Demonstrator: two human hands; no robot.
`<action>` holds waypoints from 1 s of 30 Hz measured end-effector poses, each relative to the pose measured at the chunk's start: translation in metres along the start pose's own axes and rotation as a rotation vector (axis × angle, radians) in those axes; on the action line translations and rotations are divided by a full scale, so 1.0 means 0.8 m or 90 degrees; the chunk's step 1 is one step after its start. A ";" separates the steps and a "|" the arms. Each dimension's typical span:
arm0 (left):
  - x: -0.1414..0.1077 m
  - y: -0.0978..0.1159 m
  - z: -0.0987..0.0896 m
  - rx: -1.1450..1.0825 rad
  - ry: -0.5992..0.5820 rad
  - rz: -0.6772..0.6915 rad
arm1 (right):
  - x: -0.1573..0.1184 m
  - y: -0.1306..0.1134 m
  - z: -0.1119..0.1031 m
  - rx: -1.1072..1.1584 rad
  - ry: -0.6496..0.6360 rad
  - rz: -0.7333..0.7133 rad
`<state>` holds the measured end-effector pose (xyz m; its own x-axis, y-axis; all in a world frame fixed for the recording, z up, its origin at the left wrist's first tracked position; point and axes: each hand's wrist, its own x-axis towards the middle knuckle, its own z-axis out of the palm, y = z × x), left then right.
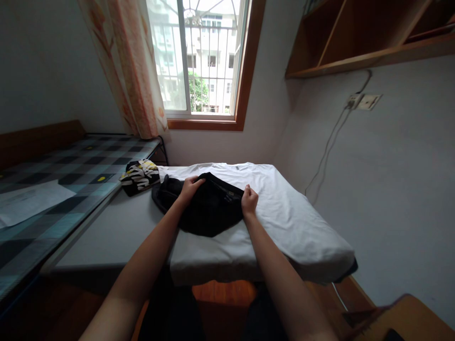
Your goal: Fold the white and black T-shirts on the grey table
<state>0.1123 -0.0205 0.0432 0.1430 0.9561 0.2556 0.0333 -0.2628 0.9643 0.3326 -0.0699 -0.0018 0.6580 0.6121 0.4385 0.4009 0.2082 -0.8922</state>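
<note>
A black garment (213, 208) is spread between my two hands above a white cloth (284, 218) that covers part of a table. My left hand (191, 188) grips its upper edge on the left, fingers closed. At the right end of the same edge, my right hand (250, 200) is closed in a fist around the fabric. The edge between the hands is stretched fairly straight, with a small label inside near the right hand. More bunched black fabric lies to the left of my left hand.
A folded patterned cloth (140, 175) lies on the grey tabletop (103, 237) at the left. Beyond it is a bed with a checked cover (71, 161) and a paper sheet (35, 201). A wooden chair (408, 319) stands at lower right.
</note>
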 end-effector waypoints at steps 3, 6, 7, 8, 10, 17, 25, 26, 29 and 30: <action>-0.002 0.004 -0.004 -0.092 -0.025 -0.112 | 0.000 0.001 0.001 0.004 0.000 -0.001; -0.004 0.008 -0.006 -0.152 -0.048 -0.188 | 0.000 0.002 0.001 0.004 0.002 -0.005; -0.005 0.009 -0.006 -0.174 -0.051 -0.209 | 0.000 0.002 0.001 0.002 0.001 -0.008; -0.005 0.010 -0.005 -0.194 -0.050 -0.227 | 0.000 0.003 0.001 0.000 0.000 -0.011; -0.006 0.011 -0.004 -0.228 -0.040 -0.256 | 0.000 0.002 0.001 -0.005 -0.002 -0.016; 0.000 0.008 -0.002 -0.382 0.052 -0.289 | -0.002 -0.001 -0.002 -0.030 -0.029 0.002; 0.008 0.003 -0.008 -0.501 0.107 -0.375 | -0.004 -0.006 -0.005 0.001 -0.081 0.055; 0.007 0.005 -0.008 -0.500 0.103 -0.372 | -0.004 -0.006 -0.006 -0.006 -0.083 0.058; 0.001 0.010 -0.007 -0.477 0.071 -0.336 | -0.005 -0.004 -0.004 -0.028 -0.095 0.059; -0.002 0.012 -0.007 -0.459 0.052 -0.320 | -0.005 -0.002 -0.003 -0.038 -0.101 0.059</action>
<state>0.1068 -0.0238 0.0524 0.2080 0.9499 -0.2331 -0.5629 0.3112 0.7657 0.3308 -0.0744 -0.0016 0.5871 0.7399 0.3285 0.3835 0.1032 -0.9178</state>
